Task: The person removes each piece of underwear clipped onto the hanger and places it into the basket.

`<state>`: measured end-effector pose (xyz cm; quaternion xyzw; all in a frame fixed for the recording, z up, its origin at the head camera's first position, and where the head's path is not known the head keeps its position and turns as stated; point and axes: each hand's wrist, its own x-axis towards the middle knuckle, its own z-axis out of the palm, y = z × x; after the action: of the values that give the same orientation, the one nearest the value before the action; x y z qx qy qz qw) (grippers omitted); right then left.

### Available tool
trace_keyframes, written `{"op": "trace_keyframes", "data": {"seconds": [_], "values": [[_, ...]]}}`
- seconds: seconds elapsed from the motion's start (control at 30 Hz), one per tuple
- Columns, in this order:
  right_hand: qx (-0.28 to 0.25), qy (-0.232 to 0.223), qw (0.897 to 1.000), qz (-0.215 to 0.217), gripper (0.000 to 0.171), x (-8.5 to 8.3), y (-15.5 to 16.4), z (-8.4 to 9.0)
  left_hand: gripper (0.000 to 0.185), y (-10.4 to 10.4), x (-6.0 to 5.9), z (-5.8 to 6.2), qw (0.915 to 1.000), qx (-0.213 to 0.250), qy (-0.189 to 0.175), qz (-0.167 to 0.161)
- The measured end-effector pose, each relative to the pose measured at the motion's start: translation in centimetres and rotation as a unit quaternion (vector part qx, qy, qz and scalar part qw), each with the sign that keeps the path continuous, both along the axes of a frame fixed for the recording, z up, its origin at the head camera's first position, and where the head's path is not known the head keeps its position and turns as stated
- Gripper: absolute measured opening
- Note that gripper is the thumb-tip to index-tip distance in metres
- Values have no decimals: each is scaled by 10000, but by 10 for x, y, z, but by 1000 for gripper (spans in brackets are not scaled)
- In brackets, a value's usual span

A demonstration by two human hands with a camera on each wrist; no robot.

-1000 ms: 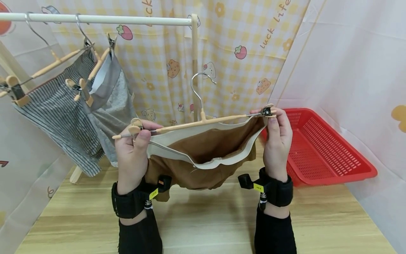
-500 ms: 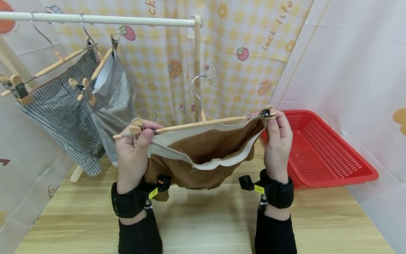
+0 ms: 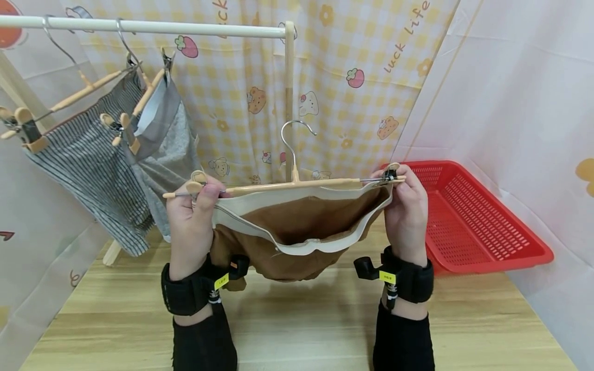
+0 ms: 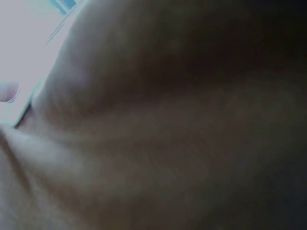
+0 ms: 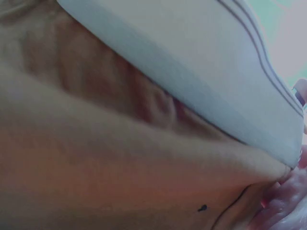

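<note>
Brown shorts (image 3: 297, 265) with a cream waistband hang below a clip hanger (image 3: 278, 186) in the head view, their waist gaping towards me. My left hand (image 3: 190, 221) pinches the hanger's left clip (image 3: 196, 181), thumb in front, beside the waistband's corner. At the other end my right hand (image 3: 407, 221) grips the waistband corner by the right clip (image 3: 391, 175); its fingers are partly hidden. The right wrist view shows the waistband (image 5: 192, 57) close up, with fingertips (image 5: 283, 206) at its lower right corner. Dark blur fills most of the left wrist view.
Striped shorts (image 3: 97, 159) and grey shorts (image 3: 164, 139) hang by clip hangers from a white rail (image 3: 185, 27) at the left. A red perforated basket (image 3: 492, 265) stands on the wooden table (image 3: 301, 330) at the right. A patterned curtain (image 3: 348, 108) hangs behind.
The hanger's right end and hook have dropped slightly, so the bar lies nearer level. My right hand has lowered a little with the waistband corner; both hands keep their grip.
</note>
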<state>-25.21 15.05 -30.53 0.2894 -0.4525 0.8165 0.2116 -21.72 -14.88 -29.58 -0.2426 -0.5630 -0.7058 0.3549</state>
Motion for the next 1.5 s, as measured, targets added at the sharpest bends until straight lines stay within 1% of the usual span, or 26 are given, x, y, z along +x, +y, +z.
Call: {"op": "trace_keyframes", "data": {"seconds": [0.2, 0.3, 0.37, 0.47, 0.57, 0.63, 0.8, 0.93, 1.03, 1.13, 1.27, 1.4, 1.5], "values": [[232, 147, 9994, 225, 18, 1, 2, 0, 32, 1, -1, 0, 9999, -79, 51, -136], [355, 239, 9989, 175, 14, 1, 3, -1, 31, 1, -1, -1, 9997, -113, 77, -202], [403, 258, 9987, 146, 11, 1, 4, -2, 30, 1, -1, -1, 9994, -120, 70, -302], [420, 176, 9987, 223, 8, 2, 4, -1, 30, 0, -1, -1, 9985, -239, -14, -485], [397, 99, 9987, 298, 13, 3, 3, 0, 29, -1, 0, -1, 9967, -430, -131, -671], [414, 59, 9988, 256, 15, 4, 3, 1, 26, -1, 0, -2, 9955, -542, -182, -754], [667, 74, 9974, 264, 15, 4, 6, 1, 17, -2, 0, -3, 9944, -660, -291, -769], [798, 95, 9959, 426, 15, 4, 8, -1, 16, -3, 0, -3, 9944, -658, -385, -735], [868, 140, 9953, 412, 14, 4, 9, -1, 16, -3, 0, -2, 9944, -644, -445, -710], [930, 230, 9950, 292, 14, 3, 8, -1, 17, -1, 0, -1, 9936, -498, -594, -823], [940, 426, 9945, 194, 14, 3, 7, 0, 18, 1, -1, 2, 9903, -331, -915, -996], [925, 573, 9939, 170, 12, 2, 6, -1, 20, 3, -1, 4, 9862, -389, -1169, -1109], [972, 641, 9931, 142, 11, 2, 7, -1, 25, 2, 0, 4, 9826, -528, -1329, -1184]]}}
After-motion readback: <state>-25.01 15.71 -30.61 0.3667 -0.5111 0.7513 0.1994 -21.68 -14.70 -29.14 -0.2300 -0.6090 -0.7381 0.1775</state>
